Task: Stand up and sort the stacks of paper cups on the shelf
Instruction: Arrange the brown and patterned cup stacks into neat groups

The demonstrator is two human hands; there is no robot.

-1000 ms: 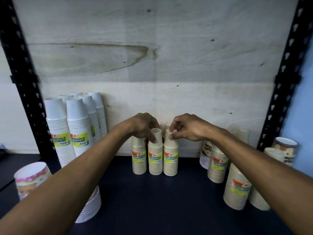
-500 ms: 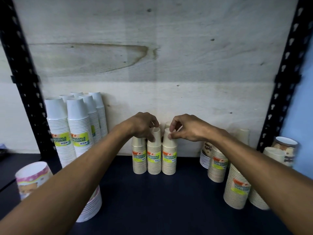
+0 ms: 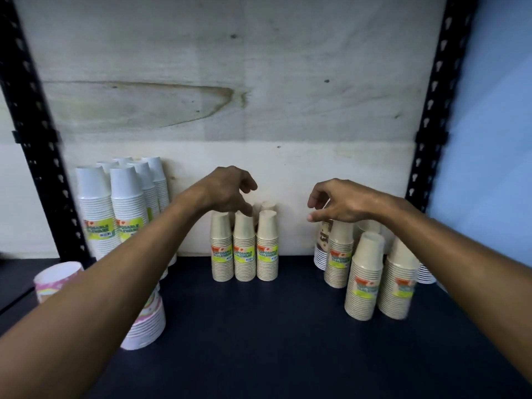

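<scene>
Plywood back panel [image 3: 259, 67] fills most of my view, knots and a big dark grain stain on its left half. Black perforated uprights [image 3: 31, 133] frame it on both sides. Dark shelf surface [image 3: 273, 341] below, all cup stacks sit on it.

Left group: tall white cup stacks [image 3: 95, 214], upside down, packed together against the panel, yellow-green labels on the front two. In front of them, partly behind my left forearm, a stack of pink patterned cups [image 3: 146, 326]; another patterned cup stack [image 3: 57, 279] sits near the left edge.

Right group: beige cup stacks [image 3: 364, 277], upright, labelled, bunched touching one another. Behind them a brown-printed stack [image 3: 324, 240] and a white ribbed stack at far right, mostly hidden.

Centre: three short beige stacks [image 3: 244, 249] in a tight row, sides touching, close to the back panel, labels facing me. At least one more stack top shows behind them.

My left hand [image 3: 227, 191] hangs above the centre row's left side, fingers loosely curled, holding nothing; thumb tip overlaps the middle stack's top, contact unclear. My right hand [image 3: 342, 201] hovers above the right group, well apart from the centre row, fingers loosely bent, thumb out, gripping nothing.
</scene>
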